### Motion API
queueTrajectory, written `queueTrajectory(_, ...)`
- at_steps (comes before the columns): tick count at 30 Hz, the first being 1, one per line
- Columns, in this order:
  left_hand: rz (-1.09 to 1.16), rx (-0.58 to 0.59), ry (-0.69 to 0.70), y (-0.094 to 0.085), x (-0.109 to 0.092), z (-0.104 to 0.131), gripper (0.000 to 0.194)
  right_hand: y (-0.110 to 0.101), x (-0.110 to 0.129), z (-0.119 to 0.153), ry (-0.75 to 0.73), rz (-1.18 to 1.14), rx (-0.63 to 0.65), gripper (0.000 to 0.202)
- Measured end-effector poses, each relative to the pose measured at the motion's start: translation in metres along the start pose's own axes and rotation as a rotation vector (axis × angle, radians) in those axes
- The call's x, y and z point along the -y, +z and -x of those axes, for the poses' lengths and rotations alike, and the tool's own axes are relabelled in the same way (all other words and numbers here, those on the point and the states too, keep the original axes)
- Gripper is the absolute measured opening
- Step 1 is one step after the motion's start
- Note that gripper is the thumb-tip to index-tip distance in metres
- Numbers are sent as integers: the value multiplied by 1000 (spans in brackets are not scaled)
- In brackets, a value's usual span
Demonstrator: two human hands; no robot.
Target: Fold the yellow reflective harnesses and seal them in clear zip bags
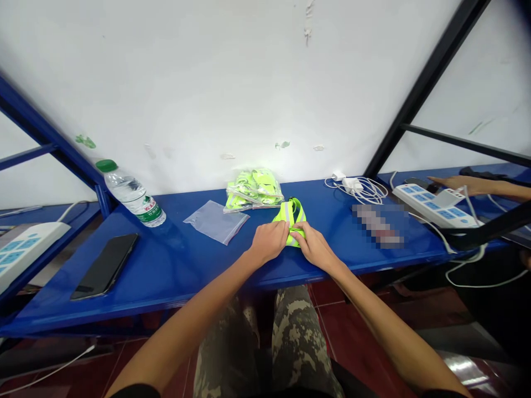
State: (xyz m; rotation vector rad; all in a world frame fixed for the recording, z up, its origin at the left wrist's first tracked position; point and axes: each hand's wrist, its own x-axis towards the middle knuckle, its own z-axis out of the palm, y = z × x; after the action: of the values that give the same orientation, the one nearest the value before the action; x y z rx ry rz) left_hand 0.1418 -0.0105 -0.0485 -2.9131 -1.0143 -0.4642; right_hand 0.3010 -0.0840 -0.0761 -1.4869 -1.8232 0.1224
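Note:
A neon yellow reflective strap (297, 211) with a pale grey stripe lies bunched on the blue tabletop (182, 260) near its front edge. My left hand (270, 239) grips it from the left, fingers closed. From the right, my right hand (312, 242) pinches the same strap, with its fingertips close to the left ones. Just behind, several more such straps sit in a clear plastic bag (254, 189) against the wall. A flat clear zip bag (218, 221) rests to the left of my hands.
Left are a water bottle (135, 196) with a green cap and a black phone (105, 265). A white charger cable (365, 190) lies coiled at the back right, with a blurred-out item in front. Power strips (433, 205) stand on both sides. Another person's hand (468, 184) reaches in at far right.

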Motion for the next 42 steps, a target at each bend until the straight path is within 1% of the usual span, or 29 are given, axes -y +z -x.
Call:
queueTrajectory(2,4,72,-28,-4,-1,-4,50,0,1,-1,27,6,-14,29)
queueTrajectory(5,7,157,-75,-8,-1,-9,55,0,1,-4,11,71,-38,38)
queueTrajectory(9,32,222,-145,-2,-1,-16,55,1,-1,-7,-4,167,-106,38)
queueTrajectory(13,52,228,-248,3,-3,-18,50,2,1,-6,-43,235,-142,29)
queueTrajectory(17,53,225,-320,2,-8,-17,40,3,8,2,-168,264,-184,24)
queueTrajectory(20,32,208,-338,0,-11,-15,40,2,11,6,-261,249,-138,22)
queueTrajectory(22,6,172,-352,1,-12,-13,42,0,11,6,-275,252,-95,21)
queueTrajectory(25,-25,78,-322,5,-14,-9,41,-5,8,-1,-257,246,-29,21)
queueTrajectory(27,-39,-12,-294,7,-13,-7,35,-7,5,-7,-234,230,27,22)
queueTrajectory(30,-25,-118,-264,11,-10,-6,25,-6,1,-16,-185,272,67,31)
queueTrajectory(33,97,-137,-229,15,-5,-6,22,1,-2,-23,-151,372,47,39)
queueTrajectory(36,229,-165,-160,17,-5,-2,27,6,-4,-26,-126,437,29,39)
queueTrajectory(39,243,-180,-31,15,-10,4,31,8,-5,-25,-104,439,21,36)
queueTrajectory(42,210,-148,27,13,-14,7,34,8,-7,-23,-76,389,17,31)
